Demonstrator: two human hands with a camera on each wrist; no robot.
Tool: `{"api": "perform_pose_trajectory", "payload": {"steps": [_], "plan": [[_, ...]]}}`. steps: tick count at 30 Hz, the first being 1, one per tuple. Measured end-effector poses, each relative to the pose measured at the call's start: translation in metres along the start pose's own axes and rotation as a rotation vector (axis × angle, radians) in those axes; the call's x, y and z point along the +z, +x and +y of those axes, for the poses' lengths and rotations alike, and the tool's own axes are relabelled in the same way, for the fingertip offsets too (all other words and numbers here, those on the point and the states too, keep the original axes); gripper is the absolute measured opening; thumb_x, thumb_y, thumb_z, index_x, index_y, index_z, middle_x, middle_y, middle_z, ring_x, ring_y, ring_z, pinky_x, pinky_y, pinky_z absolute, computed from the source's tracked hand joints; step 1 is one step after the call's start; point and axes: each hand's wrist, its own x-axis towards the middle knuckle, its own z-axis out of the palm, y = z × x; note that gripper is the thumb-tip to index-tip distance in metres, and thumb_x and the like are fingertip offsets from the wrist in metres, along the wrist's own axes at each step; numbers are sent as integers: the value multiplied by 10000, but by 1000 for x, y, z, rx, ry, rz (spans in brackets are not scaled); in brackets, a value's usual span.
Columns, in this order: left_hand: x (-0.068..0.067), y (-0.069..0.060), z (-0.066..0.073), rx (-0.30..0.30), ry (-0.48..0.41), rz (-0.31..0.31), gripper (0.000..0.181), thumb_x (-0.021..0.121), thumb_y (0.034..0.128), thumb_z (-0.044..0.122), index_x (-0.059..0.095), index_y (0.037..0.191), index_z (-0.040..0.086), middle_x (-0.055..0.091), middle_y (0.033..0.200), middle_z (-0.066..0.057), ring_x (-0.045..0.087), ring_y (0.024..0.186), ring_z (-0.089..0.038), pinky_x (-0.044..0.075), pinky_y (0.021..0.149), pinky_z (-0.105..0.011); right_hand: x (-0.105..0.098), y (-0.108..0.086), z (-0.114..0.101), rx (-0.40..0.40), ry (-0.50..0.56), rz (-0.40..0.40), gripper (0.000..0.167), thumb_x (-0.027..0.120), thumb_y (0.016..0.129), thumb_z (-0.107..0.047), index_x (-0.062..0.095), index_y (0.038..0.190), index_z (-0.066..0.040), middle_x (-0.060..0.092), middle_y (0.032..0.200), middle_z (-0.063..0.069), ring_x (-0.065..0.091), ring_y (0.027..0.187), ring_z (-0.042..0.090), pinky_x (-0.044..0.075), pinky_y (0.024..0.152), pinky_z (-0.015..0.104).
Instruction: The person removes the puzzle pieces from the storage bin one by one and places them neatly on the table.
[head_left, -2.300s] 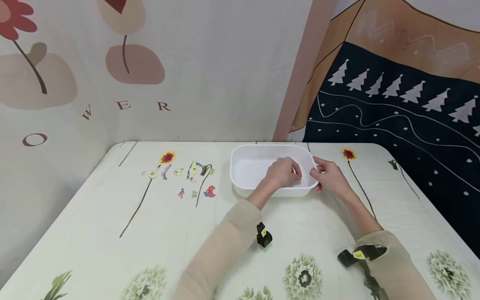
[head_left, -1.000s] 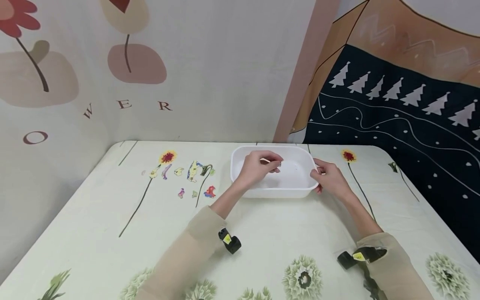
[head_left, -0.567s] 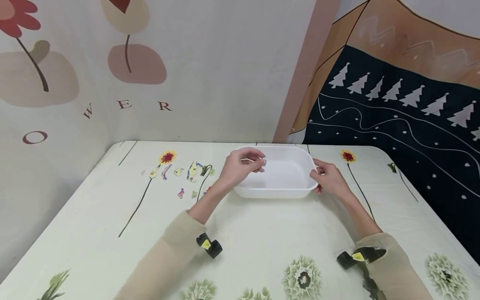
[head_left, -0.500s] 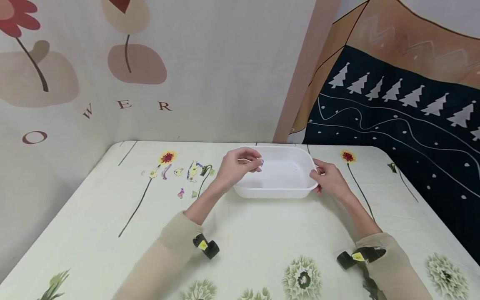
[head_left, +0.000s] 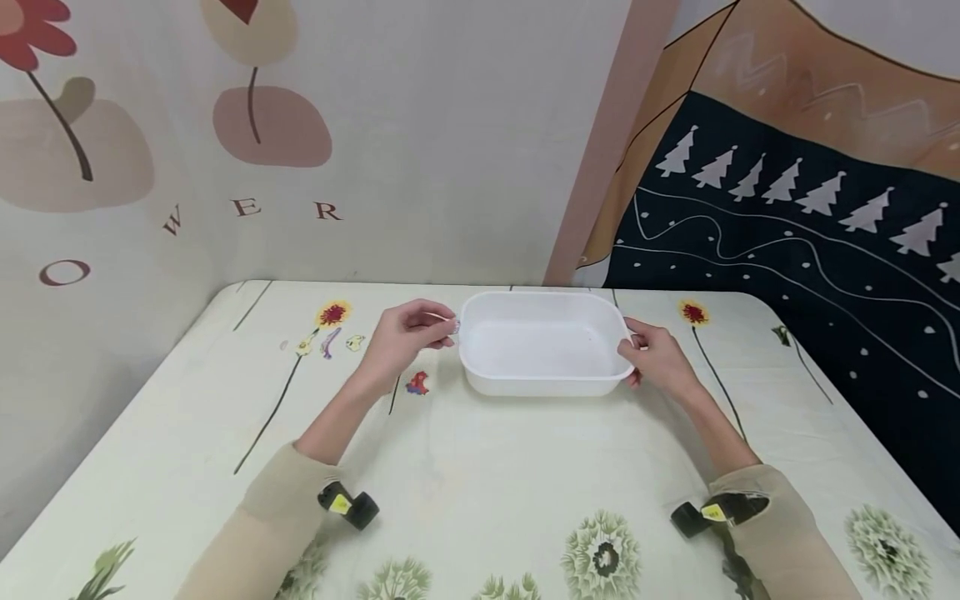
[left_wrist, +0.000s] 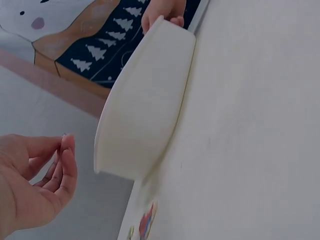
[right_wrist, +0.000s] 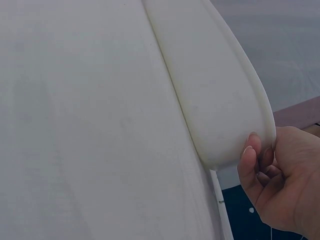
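A white plastic tub stands near the back of the table. My right hand grips its right rim, with the thumb over the edge and the fingers outside against the wall. Just left of the tub, above the table, my left hand pinches a tiny piece between thumb and fingertips; its kind is too small to tell. A flat red-and-blue cutout lies below this hand. Farther left are a purple cutout and a pale yellow one. The left hand hides other cutouts.
A white flower-print cloth covers the table. Printed wall hangings stand behind it, with a dark tree-patterned one at the right. A black wrist camera sits at each sleeve.
My left hand has come out of the tub and moved left past its left rim, carrying the tiny piece. The right hand has stayed on the tub's rim.
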Motion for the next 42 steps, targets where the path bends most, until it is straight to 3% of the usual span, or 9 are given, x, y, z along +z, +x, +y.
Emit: {"api": "perform_pose_trajectory", "payload": {"steps": [7,15,24,34,42], "plan": [[-32,-12,-10,-46,39,27,303,715,962,206,671,1185,6,668,1113,-240,703,946,-321,560,856,-269,-1,-1,0,-4,12,3,600,494,950,-59,352,1517,74,560,845,175,578,496,173,532,495,283],[-65,-30,-22,-116,111,28,350,694,977,188,639,1226,-52,665,1125,-233,714,886,-187,561,880,-332,0,1,0,12,6,9,597,497,950,-65,361,1517,66,575,869,185,578,497,174,538,499,287],[-97,-48,-33,-201,188,15,397,689,979,170,601,1254,-103,682,1137,-207,719,874,-120,570,824,-270,0,2,1,8,5,4,601,500,946,-67,364,1518,61,587,849,173,585,497,173,539,500,288],[-122,-56,-38,-327,214,-15,403,697,968,134,569,1223,-150,724,987,-108,715,813,-116,577,757,-253,0,1,1,2,3,2,606,497,946,-67,356,1520,64,574,843,166,584,501,180,540,503,289],[-131,-57,-41,-418,236,-40,342,670,973,71,573,1187,-177,720,935,-94,705,783,-116,582,731,-259,0,-1,-2,5,-10,-4,609,491,956,-77,335,1527,66,570,848,153,585,506,185,536,508,285]]}}
